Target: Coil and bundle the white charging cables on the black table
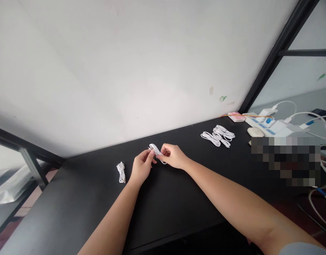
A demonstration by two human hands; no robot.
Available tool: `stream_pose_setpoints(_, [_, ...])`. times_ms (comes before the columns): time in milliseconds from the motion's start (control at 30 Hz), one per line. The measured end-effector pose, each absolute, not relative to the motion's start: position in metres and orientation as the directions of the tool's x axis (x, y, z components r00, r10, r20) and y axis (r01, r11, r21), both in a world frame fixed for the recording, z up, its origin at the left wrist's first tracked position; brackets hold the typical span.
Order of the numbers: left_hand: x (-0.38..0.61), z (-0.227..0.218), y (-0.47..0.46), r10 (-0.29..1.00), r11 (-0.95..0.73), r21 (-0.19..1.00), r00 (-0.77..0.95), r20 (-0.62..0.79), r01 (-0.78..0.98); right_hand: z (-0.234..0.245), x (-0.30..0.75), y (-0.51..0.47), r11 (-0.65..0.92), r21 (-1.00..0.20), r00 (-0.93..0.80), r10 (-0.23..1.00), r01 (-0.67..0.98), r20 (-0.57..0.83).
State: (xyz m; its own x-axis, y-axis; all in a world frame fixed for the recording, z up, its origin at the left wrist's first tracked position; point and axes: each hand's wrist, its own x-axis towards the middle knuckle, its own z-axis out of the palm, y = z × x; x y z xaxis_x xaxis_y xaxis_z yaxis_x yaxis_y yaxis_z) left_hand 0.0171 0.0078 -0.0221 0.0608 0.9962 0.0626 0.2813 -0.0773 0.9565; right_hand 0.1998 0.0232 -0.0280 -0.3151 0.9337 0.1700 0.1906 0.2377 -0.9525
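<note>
A person holds a looped white cord (158,152) in two bare hands, just over the black table (163,209). The left hand (142,167) pinches the far end of the loops between its thumb and fingers. The right hand (174,156) pinches the near end, with its thumb and bent fingers pressed on it. The two hands are close together, and the cord sits between them.

On the left, near the left hand, a small white bundle (121,173) lies on the table, thin in the middle. On the right, well apart from the hands, a pile of white cords (218,135) lies in loops. It is hard to tell how many are there. Past the pile are a pink and white box (236,117), a small pale case (255,132) and a white power strip (258,125) with plugs in it. A pale wall (125,71) stands behind the table.
</note>
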Motion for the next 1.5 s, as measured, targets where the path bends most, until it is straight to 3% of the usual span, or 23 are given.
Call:
stream_pose_setpoints(267, [0.020, -0.019, 0.009, 0.993, -0.046, 0.992, 0.115, 0.033, 0.119, -0.026, 0.199, 0.019, 0.328, -0.893, -0.361, 0.909, 0.309, 0.209])
stream_pose_setpoints(600, [0.017, -0.024, 0.012, 0.996, -0.030, 0.986, 0.090, 0.015, 0.163, -0.025, 0.200, 0.021, 0.331, -0.888, -0.336, 0.916, 0.318, 0.220])
stream_pose_setpoints(833, [0.021, -0.024, 0.012, 0.997, -0.023, 0.986, 0.072, 0.011, 0.167, -0.033, 0.199, 0.024, 0.275, -0.923, -0.282, 0.939, 0.270, 0.198])
stream_pose_setpoints(1067, [0.023, -0.020, 0.015, 0.997, 0.020, 0.974, 0.072, -0.037, 0.227, -0.033, 0.199, 0.031, 0.132, -0.990, -0.338, 0.935, 0.059, 0.104])
stream_pose_setpoints(1333, [0.029, -0.028, 0.033, 0.995, 0.039, 0.995, 0.085, -0.048, 0.097, -0.028, 0.202, 0.038, -0.016, -0.996, -0.335, 0.942, -0.084, 0.014])
stream_pose_setpoints(1500, [0.036, -0.026, 0.028, 0.997, -0.051, 0.986, 0.062, 0.041, 0.157, -0.034, 0.202, 0.035, 0.134, -0.990, -0.257, 0.959, 0.055, 0.115])
